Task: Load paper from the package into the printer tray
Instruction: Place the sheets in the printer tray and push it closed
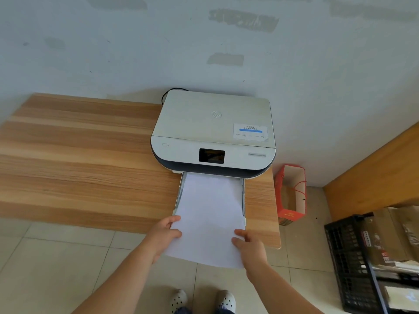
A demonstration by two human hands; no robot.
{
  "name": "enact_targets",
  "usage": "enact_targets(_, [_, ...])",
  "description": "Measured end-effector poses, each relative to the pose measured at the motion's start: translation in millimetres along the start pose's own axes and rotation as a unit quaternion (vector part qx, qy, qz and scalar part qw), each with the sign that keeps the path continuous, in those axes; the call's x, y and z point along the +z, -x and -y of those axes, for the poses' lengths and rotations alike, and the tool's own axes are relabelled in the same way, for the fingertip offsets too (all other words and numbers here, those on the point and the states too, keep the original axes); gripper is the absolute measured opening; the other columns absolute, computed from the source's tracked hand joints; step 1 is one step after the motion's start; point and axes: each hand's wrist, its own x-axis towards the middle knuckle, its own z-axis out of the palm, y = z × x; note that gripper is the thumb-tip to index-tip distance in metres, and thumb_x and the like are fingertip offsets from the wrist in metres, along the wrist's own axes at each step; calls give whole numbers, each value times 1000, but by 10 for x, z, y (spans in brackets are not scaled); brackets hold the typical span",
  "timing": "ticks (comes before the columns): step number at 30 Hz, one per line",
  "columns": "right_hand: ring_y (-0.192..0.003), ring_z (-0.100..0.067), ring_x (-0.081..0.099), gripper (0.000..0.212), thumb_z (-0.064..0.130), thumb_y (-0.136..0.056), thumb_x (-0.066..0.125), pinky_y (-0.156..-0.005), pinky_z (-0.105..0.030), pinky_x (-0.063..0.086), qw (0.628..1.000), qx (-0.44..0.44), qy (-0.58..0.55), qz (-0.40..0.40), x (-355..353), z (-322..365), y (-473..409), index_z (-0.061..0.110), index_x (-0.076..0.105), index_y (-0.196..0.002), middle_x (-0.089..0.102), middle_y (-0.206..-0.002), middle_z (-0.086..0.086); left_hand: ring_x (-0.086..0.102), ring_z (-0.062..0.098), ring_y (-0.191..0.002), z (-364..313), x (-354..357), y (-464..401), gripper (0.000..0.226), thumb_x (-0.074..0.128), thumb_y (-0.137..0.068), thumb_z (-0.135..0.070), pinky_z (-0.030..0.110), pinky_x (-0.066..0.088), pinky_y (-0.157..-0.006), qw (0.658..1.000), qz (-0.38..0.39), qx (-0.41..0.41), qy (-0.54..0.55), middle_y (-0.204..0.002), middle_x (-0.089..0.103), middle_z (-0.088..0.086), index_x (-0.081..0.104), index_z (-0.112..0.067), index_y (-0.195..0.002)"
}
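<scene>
1. While the stack of white paper [209, 214] lies with its far end already in the pulled-out printer tray [243, 196], the near end sticks out past the tray front, toward the bottom of the frame.
2. The left hand [164, 235] grips the near left corner of the paper, thumb on top & fingers under it, as far as I can see.
3. The right hand [249, 245] grips the near right edge in the same way, fingers curled around the sheets.
4. Progress, in my judgement: paper is out of the package and about half in, so the main part is done. What is left: slide the stack fully in, check the side guides, then push the tray back into the printer [213, 130].
5. No package shows in the frame, so I cannot tell where it is.
6. The paper sits slightly skewed vs. the tray, with the near left corner further left than the tray wall. It probably needs straightening or it may jam at the guides.
7. Around: the printer stands at the centre of the frame on a wooden table [79, 159], with the table left part bare. A red paper bag [291, 196] stands on the floor at the right, a black crate [353, 264] with boxes is at lower right.
8. Nothing stands btw. the hands and the tray; the path looks free.
</scene>
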Motion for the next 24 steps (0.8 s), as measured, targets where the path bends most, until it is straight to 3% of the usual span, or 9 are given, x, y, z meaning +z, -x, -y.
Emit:
enact_targets(3, [-90, -23, 66, 21, 11, -87, 62, -83, -41, 57, 1000, -6, 7, -6, 54, 72, -82, 27, 66, -101, 66, -104, 1, 60, 18, -109, -64, -28, -93, 47, 63, -78, -1, 33, 47, -92, 1000, -3, 1, -2, -131, 56, 2, 59, -29, -116])
enact_targets(8, [-89, -24, 66, 21, 12, -88, 63, -83, -41, 57, 1000, -9, 9, -19, 90, 198, -209, 27, 67, -103, 66, -103, 0, 48, 20, -123, -176, -42, -268, 46, 58, -83, -2, 33, 38, -98, 1000, -21, 12, -20, -128, 52, 2, 56, -26, -122])
enact_targets(14, [-89, -29, 68, 21, 11, -88, 63, -78, -41, 59, 1000, 8, 5, -25, 108, 322, -304, 25, 67, -104, 67, -97, -3, 60, 24, -102, -213, -95, -383, 43, 52, -84, 3, 35, 50, -75, 998, -40, 0, -42, -118, 60, 5, 60, -24, -115])
enact_targets(21, [-81, -22, 61, 27, 14, -92, 52, -78, -37, 55, 1000, 14, 7, -25, 113, 483, -425, 25, 65, -112, 66, -97, -3, 53, 19, -112, -323, -23, -450, 47, 50, -85, 8, 36, 49, -91, 991, -60, 49, -111, -117, 54, 1, 59, -21, -121])
enact_targets(24, [-83, -19, 59, 32, 13, -95, 44, -86, -37, 54, 999, 25, 20, -8, 109, 569, -486, 26, 63, -118, 63, -95, 2, 52, 16, -108, -383, 6, -500, 46, 50, -85, 9, 30, 47, -84, 988, -72, 64, -124, -116, 55, 1, 60, -20, -119])
